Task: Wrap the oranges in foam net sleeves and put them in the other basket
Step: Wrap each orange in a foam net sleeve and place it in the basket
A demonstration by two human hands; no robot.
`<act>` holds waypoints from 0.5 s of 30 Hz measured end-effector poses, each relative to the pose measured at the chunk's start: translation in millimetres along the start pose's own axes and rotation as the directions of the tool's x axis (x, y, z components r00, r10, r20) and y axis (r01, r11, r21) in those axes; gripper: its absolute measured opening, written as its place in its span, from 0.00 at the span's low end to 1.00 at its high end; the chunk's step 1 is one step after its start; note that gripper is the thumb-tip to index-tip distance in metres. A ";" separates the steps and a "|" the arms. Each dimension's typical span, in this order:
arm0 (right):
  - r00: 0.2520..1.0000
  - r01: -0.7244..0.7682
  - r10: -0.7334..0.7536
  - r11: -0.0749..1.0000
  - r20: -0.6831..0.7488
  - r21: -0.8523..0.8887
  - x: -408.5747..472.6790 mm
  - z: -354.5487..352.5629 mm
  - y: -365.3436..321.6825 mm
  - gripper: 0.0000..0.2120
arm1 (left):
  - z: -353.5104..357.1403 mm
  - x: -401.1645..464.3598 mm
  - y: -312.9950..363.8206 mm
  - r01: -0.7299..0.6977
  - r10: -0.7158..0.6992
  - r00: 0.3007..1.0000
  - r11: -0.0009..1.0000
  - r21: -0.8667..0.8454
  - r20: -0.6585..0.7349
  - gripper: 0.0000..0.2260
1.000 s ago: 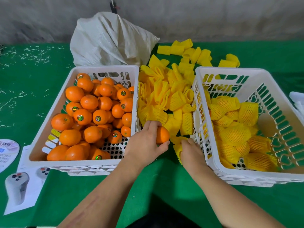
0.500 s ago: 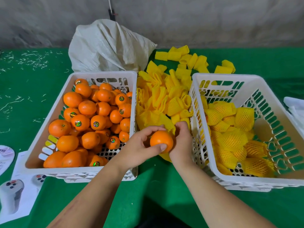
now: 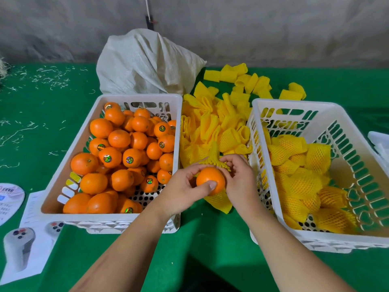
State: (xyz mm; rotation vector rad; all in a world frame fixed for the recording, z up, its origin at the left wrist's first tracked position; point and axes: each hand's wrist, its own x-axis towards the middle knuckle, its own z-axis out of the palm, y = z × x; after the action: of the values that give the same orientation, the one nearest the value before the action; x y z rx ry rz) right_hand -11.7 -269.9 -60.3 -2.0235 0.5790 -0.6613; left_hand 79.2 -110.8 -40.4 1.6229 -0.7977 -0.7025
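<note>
My left hand (image 3: 185, 188) grips a bare orange (image 3: 210, 180) between the two baskets, thumb across its front. My right hand (image 3: 240, 180) pinches a yellow foam net sleeve (image 3: 214, 159) that stands up just behind the orange. The left white basket (image 3: 63, 171) holds several bare oranges (image 3: 120, 148) with stickers. The right white basket (image 3: 263, 186) holds several oranges wrapped in yellow sleeves (image 3: 303, 184). A heap of loose yellow sleeves (image 3: 216, 127) lies on the green table between the baskets.
A white woven sack (image 3: 145, 64) sits behind the left basket, against a grey wall. Printed paper sheets (image 3: 27, 245) lie at the front left. A white object (image 3: 379, 142) shows at the right edge. Pale scraps dot the green cloth (image 3: 37, 85) at the far left.
My left hand has lifted the orange up and turned it toward me. My right hand has picked a sleeve from the heap and brought it up behind the orange.
</note>
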 end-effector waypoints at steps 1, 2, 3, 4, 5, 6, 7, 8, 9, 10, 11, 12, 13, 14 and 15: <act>1.000 0.007 -0.007 1.000 0.004 -0.004 -0.8 -4.3 -2.2 0.13 | 1.7 -0.4 -1.3 -0.010 0.010 0.999 1.000 0.004 -0.044 0.21; 1.000 0.005 -0.005 1.000 0.002 0.028 -2.6 -7.8 -2.5 0.13 | 3.1 -0.4 -1.9 -0.006 0.006 0.996 1.000 0.009 -0.085 0.22; 1.000 -0.014 0.014 0.997 0.000 0.070 -5.2 -11.1 -4.3 0.13 | 3.7 0.1 -2.0 0.013 -0.012 0.993 1.000 0.007 -0.121 0.24; 1.000 -0.030 0.031 0.993 -0.003 0.116 -9.6 -13.5 -6.3 0.12 | 4.0 0.7 -1.5 0.025 -0.026 0.988 1.000 -0.005 -0.150 0.25; 0.999 -0.031 0.033 0.989 -0.008 0.141 -15.3 -15.1 -9.3 0.10 | 4.3 1.1 -0.8 0.009 -0.012 0.984 1.000 -0.018 -0.176 0.25; 1.000 -0.005 0.008 0.989 -0.016 0.146 -21.7 -15.4 -12.2 0.09 | 4.5 1.9 -0.1 -0.032 0.024 0.979 0.999 -0.036 -0.204 0.24; 0.999 0.040 -0.037 0.991 -0.028 0.128 -28.2 -14.5 -15.0 0.07 | 4.3 2.8 0.2 -0.076 0.060 0.970 0.996 -0.057 -0.235 0.24; 0.995 0.093 -0.088 0.990 -0.043 0.105 -34.3 -12.4 -17.6 0.06 | 3.3 3.3 -0.2 -0.102 0.077 0.961 0.992 -0.080 -0.265 0.26; 0.988 0.148 -0.143 0.985 -0.055 0.084 -39.4 -9.9 -20.7 0.04 | 2.1 3.3 -1.3 -0.108 0.080 0.956 0.991 -0.086 -0.281 0.28; 0.978 0.204 -0.199 0.977 -0.065 0.065 -43.3 -7.3 -23.9 0.04 | 0.5 3.6 -3.1 -0.100 0.081 0.957 0.993 -0.057 -0.279 0.31; 0.964 0.257 -0.254 0.965 -0.073 0.045 -45.7 -5.3 -26.4 0.06 | -0.7 4.0 -4.2 -0.082 0.082 0.961 0.997 0.008 -0.264 0.32; 0.951 0.303 -0.301 0.953 -0.078 0.024 -46.4 -4.1 -28.5 0.08 | -1.1 4.5 -4.3 -0.057 0.075 0.964 0.995 0.077 -0.253 0.32; 0.937 0.341 -0.340 0.940 -0.076 0.001 -45.8 -3.8 -30.5 0.09 | -0.2 4.7 -2.5 -0.029 0.057 0.964 0.993 0.111 -0.259 0.30; 0.924 0.377 -0.377 0.926 -0.069 -0.022 -44.6 -4.0 -32.5 0.09 | 1.3 4.9 -0.2 -0.005 0.032 0.961 0.995 0.097 -0.275 0.28; 0.910 0.408 -0.410 0.912 -0.056 -0.045 -42.7 -4.1 -34.2 0.09 | 2.9 5.3 2.3 0.004 0.012 0.958 0.998 0.057 -0.285 0.26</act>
State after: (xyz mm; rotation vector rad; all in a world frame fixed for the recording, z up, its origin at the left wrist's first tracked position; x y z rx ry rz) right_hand -41.5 -229.2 -38.6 -2.1811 0.1967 -0.9736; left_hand 79.7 -117.0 -38.9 1.7263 -0.6145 -0.4308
